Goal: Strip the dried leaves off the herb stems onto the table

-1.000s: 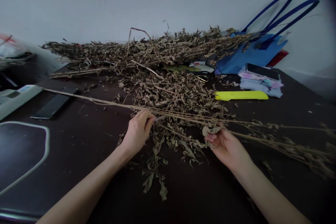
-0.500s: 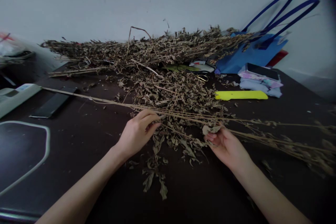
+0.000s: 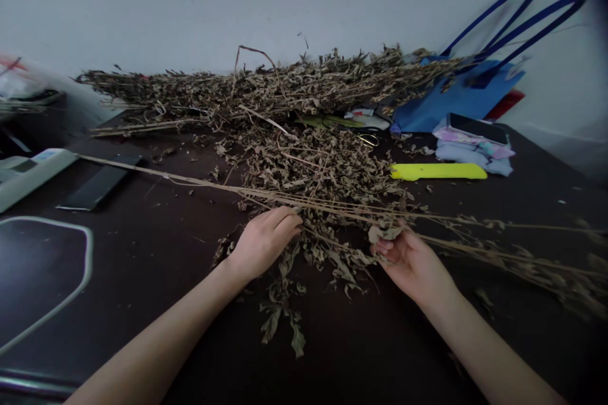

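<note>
My left hand (image 3: 266,240) is closed in a pinch on a leafy dried stem (image 3: 327,239), its fingertips partly hidden behind the knuckles. At the other end of that stem my right hand (image 3: 413,266) curls palm up, with a crumpled dried leaf (image 3: 384,232) at its fingertips. Long bare stalks (image 3: 204,183) run across the table just beyond both hands. Behind them spreads a heap of dry, curled leaves (image 3: 313,161). More leaves (image 3: 295,332) hang toward me below my left hand.
A thick bundle of dried plants (image 3: 285,88) lies along the wall. To the right are a yellow-sheathed tool (image 3: 439,171), a phone (image 3: 477,128) on folded cloth and a blue bag (image 3: 456,98). Leftward lie a dark phone (image 3: 99,183) and a white power strip (image 3: 38,174).
My left hand has shifted slightly right and nearer to me, its fingers more closed. Some leaves now show to the left of it. My right hand has hardly moved.
</note>
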Action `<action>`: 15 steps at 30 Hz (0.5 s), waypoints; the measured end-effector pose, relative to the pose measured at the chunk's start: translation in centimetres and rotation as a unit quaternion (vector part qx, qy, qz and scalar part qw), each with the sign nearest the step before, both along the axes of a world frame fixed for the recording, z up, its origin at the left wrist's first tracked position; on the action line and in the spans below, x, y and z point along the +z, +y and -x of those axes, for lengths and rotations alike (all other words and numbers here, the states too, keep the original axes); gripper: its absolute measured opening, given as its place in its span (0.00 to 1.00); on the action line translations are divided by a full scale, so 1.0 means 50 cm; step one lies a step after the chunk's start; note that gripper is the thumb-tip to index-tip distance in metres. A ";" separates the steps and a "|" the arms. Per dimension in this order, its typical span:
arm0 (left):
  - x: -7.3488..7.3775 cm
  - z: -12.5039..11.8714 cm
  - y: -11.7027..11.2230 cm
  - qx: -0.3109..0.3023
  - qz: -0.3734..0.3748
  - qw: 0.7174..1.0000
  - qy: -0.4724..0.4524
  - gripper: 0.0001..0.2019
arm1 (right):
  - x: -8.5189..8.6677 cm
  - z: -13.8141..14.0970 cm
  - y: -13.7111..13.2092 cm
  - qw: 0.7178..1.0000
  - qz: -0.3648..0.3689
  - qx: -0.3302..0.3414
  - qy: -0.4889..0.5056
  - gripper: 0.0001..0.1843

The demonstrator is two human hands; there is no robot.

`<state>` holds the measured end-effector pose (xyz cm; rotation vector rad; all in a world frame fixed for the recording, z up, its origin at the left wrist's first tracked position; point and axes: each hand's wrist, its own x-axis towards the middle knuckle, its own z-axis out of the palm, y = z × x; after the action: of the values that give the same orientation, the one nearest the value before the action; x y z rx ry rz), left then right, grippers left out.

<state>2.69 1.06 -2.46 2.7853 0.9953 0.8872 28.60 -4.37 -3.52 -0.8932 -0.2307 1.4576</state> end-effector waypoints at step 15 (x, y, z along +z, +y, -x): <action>0.005 0.012 0.002 -0.029 -0.024 0.999 -0.021 0.06 | 0.005 0.003 0.000 1.000 0.005 0.017 -0.016 0.08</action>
<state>2.09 1.14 -2.22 2.8055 0.8944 0.9716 28.44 -4.38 -3.27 -0.9250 -0.2630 1.4777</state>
